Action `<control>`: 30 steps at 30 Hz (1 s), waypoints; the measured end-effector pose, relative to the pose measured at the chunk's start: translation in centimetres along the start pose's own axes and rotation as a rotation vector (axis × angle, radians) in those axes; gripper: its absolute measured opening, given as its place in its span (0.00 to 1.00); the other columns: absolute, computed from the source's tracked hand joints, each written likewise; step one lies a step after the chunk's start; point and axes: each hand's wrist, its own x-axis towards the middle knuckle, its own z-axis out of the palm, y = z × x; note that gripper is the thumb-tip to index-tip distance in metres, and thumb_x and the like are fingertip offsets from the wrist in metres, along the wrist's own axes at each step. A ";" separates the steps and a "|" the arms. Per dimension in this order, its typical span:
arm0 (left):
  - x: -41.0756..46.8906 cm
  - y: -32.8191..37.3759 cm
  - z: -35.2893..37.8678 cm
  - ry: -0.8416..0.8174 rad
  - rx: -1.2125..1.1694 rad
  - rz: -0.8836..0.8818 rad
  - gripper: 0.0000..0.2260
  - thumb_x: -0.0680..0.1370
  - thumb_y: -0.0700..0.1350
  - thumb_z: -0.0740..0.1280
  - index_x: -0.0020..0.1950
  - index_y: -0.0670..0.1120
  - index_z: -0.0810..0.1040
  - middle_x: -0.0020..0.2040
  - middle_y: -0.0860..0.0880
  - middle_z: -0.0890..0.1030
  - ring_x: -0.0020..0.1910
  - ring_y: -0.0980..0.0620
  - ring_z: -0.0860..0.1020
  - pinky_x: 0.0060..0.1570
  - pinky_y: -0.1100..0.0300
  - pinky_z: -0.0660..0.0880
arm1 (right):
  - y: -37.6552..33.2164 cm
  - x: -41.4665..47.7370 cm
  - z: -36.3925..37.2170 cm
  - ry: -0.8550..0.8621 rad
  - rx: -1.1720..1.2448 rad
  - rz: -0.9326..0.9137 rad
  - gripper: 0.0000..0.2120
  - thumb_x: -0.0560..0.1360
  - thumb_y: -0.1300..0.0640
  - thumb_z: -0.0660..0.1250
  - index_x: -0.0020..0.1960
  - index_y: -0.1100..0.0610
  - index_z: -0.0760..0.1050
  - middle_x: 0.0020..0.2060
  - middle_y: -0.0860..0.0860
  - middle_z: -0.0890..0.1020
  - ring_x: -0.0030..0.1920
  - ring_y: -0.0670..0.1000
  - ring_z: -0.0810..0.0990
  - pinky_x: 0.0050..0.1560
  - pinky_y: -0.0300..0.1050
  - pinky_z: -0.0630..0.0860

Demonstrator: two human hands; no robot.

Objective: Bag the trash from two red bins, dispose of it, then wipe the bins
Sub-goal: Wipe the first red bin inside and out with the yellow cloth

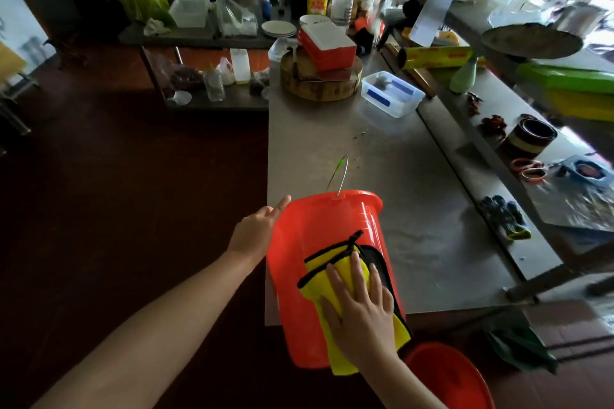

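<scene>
I wipe the bin (299, 236)
My flat right hand (362, 312) presses the cloth (319, 282) on it; my flat left hand (257, 229) steadies its side.

The left hand (257, 232) rests with straight fingers against the left side of the red bin (292, 292), its arm stretched forward. The right hand (362, 315) lies flat, fingers spread, over the bin's upper side.

dim kitchen: steel worktable (382, 156) on dark red floor (133, 176).
</scene>
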 end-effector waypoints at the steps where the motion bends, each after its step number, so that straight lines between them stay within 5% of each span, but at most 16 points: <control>1: 0.1 -0.1 0.0 -0.003 -0.025 -0.006 0.34 0.83 0.36 0.58 0.82 0.59 0.46 0.64 0.46 0.76 0.48 0.47 0.82 0.50 0.52 0.81 | -0.2 0.4 -0.1 -0.015 0.000 0.007 0.30 0.80 0.28 0.47 0.79 0.35 0.57 0.83 0.49 0.49 0.80 0.64 0.56 0.69 0.66 0.66; 7: 0.9 -2.3 0.6 -0.006 -0.160 -0.013 0.28 0.86 0.44 0.56 0.81 0.63 0.47 0.65 0.47 0.76 0.52 0.44 0.81 0.55 0.50 0.79 | -1.8 6.4 -0.7 -0.093 0.013 0.051 0.31 0.80 0.30 0.48 0.79 0.33 0.45 0.82 0.47 0.37 0.81 0.64 0.45 0.74 0.67 0.56; 10: 1.0 -3.3 0.8 0.024 -0.251 -0.015 0.23 0.85 0.53 0.51 0.80 0.65 0.50 0.62 0.49 0.77 0.53 0.45 0.81 0.48 0.57 0.75 | -2.9 10.4 -1.2 -0.093 0.050 0.089 0.31 0.80 0.31 0.50 0.80 0.34 0.45 0.82 0.48 0.39 0.81 0.64 0.45 0.74 0.68 0.56; 15: 1.6 -4.9 1.7 0.015 -0.159 0.026 0.30 0.84 0.49 0.60 0.81 0.62 0.48 0.64 0.45 0.77 0.53 0.39 0.82 0.52 0.48 0.79 | -3.5 13.3 -1.7 -0.094 0.066 0.076 0.31 0.80 0.31 0.51 0.80 0.35 0.48 0.82 0.48 0.41 0.81 0.63 0.46 0.74 0.67 0.56; 22: 2.3 -4.6 1.8 -0.020 -0.310 -0.127 0.22 0.85 0.50 0.55 0.74 0.72 0.58 0.59 0.51 0.79 0.55 0.38 0.80 0.45 0.56 0.71 | -0.9 4.8 0.4 0.008 0.033 0.034 0.30 0.79 0.29 0.49 0.79 0.34 0.51 0.83 0.48 0.48 0.80 0.63 0.53 0.71 0.66 0.64; 26: 2.1 -4.4 1.4 -0.042 -0.281 -0.026 0.21 0.84 0.57 0.46 0.77 0.71 0.49 0.59 0.49 0.76 0.50 0.45 0.79 0.48 0.55 0.68 | 0.8 -0.8 1.4 0.041 0.020 0.006 0.29 0.80 0.30 0.51 0.79 0.35 0.56 0.82 0.49 0.51 0.80 0.63 0.55 0.69 0.65 0.68; 30: 2.0 -4.1 1.0 -0.054 -0.173 0.003 0.26 0.85 0.52 0.52 0.80 0.65 0.45 0.67 0.43 0.74 0.57 0.38 0.79 0.55 0.48 0.75 | 1.0 -2.6 1.3 0.037 0.034 0.000 0.29 0.80 0.30 0.51 0.79 0.36 0.59 0.82 0.50 0.53 0.80 0.64 0.56 0.69 0.66 0.67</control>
